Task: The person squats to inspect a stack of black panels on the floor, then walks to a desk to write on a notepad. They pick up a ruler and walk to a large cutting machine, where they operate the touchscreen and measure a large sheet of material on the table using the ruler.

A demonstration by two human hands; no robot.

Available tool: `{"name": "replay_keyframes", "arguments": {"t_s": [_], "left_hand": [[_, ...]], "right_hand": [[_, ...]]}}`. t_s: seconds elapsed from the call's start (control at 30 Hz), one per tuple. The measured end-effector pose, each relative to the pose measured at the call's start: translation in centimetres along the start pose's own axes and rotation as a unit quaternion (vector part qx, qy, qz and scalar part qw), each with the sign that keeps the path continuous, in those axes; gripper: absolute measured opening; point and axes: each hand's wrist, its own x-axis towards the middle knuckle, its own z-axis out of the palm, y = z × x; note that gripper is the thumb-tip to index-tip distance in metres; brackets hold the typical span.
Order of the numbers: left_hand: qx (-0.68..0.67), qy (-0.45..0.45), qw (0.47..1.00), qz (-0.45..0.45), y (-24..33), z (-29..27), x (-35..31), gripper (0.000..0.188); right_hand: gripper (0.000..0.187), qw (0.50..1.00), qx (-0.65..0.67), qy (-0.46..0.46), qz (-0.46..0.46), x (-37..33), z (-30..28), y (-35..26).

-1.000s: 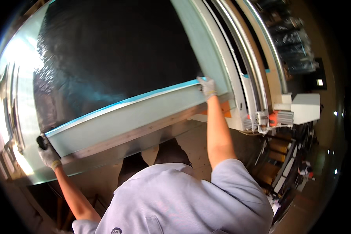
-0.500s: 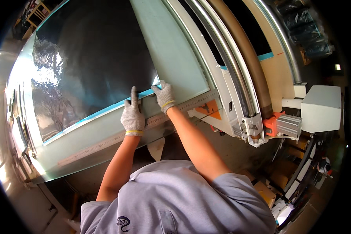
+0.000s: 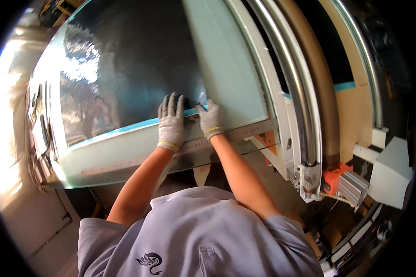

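Note:
A large dark glossy sheet [image 3: 143, 60] with a blue strip [image 3: 134, 127] along its near edge lies on a pale green glass tabletop [image 3: 233, 69]. My left hand [image 3: 171, 122], in a grey knit glove, rests flat over that edge with its fingers stretched onto the sheet. Beside it, my gloved right hand [image 3: 211, 121] pinches the sheet's near right corner between thumb and fingers. A small bright patch [image 3: 202, 98] shows just beyond those fingertips; whether film is lifted there I cannot tell.
A long ruler strip [image 3: 120, 165] runs along the table's near side. To the right stand a chrome rod [image 3: 296, 78], a brown roller [image 3: 326, 92], an orange bracket [image 3: 335, 179] and a white box-shaped housing [image 3: 393, 173]. Strong glare falls at the left.
My left hand has gone from a mostly pointing finger to several fingers laid out flat on the sheet. The right hand keeps its pinch at the corner. The whole view has shifted.

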Motion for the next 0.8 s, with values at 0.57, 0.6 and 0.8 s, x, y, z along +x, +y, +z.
{"name": "replay_keyframes", "arguments": {"t_s": [0.57,0.6,0.8], "left_hand": [[-0.032,0.107,0.993,0.045,-2.2,0.8,-0.6,0.07],[-0.058,0.119,0.991,0.02,-2.2,-0.2,-1.2,0.07],[-0.067,0.011,0.986,-0.15,-11.7,-2.7,-7.6,0.072]], "right_hand": [[0.01,1.0,0.013,-0.015,-0.003,0.8,-0.6,0.4],[0.01,0.999,0.038,-0.028,0.011,0.8,-0.7,0.2],[0.018,0.996,0.038,-0.023,0.081,-0.1,-1.7,-1.4]]}}
